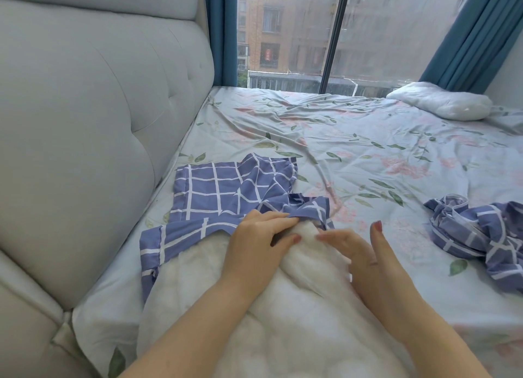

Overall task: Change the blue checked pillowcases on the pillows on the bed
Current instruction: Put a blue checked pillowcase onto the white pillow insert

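Note:
A bare white pillow (283, 321) lies on the bed in front of me, its far end inside the opening of a blue checked pillowcase (220, 191) spread flat toward the headboard. My left hand (257, 247) grips the pillowcase's open edge over the pillow's end. To its right, my right hand (365, 256) rests on the pillow with fingers straight and thumb raised, holding nothing. A second blue checked pillowcase (478, 236) lies crumpled at the right. Another bare white pillow (444, 103) sits at the far right by the window.
The bed carries a wrinkled floral sheet (353, 151). A padded grey headboard (99, 108) runs along the left. A large window (325, 32) with blue curtains (464, 38) stands behind the bed.

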Demonstrator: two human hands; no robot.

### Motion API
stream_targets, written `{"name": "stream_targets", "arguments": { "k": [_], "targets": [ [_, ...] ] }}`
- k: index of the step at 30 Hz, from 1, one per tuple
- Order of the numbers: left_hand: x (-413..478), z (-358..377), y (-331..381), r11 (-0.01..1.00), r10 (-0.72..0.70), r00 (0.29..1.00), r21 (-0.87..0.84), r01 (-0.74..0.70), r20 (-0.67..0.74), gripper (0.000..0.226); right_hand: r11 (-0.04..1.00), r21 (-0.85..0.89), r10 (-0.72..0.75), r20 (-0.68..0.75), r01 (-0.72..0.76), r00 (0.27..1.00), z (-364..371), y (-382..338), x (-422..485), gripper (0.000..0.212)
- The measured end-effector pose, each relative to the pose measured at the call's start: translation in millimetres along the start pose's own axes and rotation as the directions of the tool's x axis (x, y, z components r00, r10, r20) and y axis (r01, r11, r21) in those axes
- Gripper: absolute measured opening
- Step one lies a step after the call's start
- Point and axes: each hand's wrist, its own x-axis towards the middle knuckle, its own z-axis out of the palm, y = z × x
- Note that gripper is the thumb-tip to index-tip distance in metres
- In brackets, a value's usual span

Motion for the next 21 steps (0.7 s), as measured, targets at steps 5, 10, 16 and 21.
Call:
{"name": "stream_targets", "arguments": {
  "k": [5, 10, 16, 21],
  "targets": [
    [-5, -1, 0, 0.992, 0.045, 0.997, -0.119, -0.039, 0.055, 0.032, 0.984, -0.164, -0.049, 0.096, 0.064, 0.994, 2, 7, 8, 0.096],
    [-13, -6, 4, 0.988, 0.073, 0.988, -0.144, -0.053, 0.14, 0.032, 0.988, -0.143, -0.037, 0.152, 0.059, 0.988, 3, 3, 12, 0.115],
    [-24, -19, 10, 0.995, 0.078, 0.97, -0.085, -0.06, 0.228, 0.03, 0.997, 0.056, -0.066, 0.123, 0.06, 0.99, 6, 3, 7, 0.112],
    [-35, -35, 15, 0.984, 0.176, 0.943, -0.06, -0.166, 0.281, 0.035, 0.989, 0.121, -0.097, 0.066, 0.088, 0.993, 13, 8, 9, 0.101]
  ]
}}
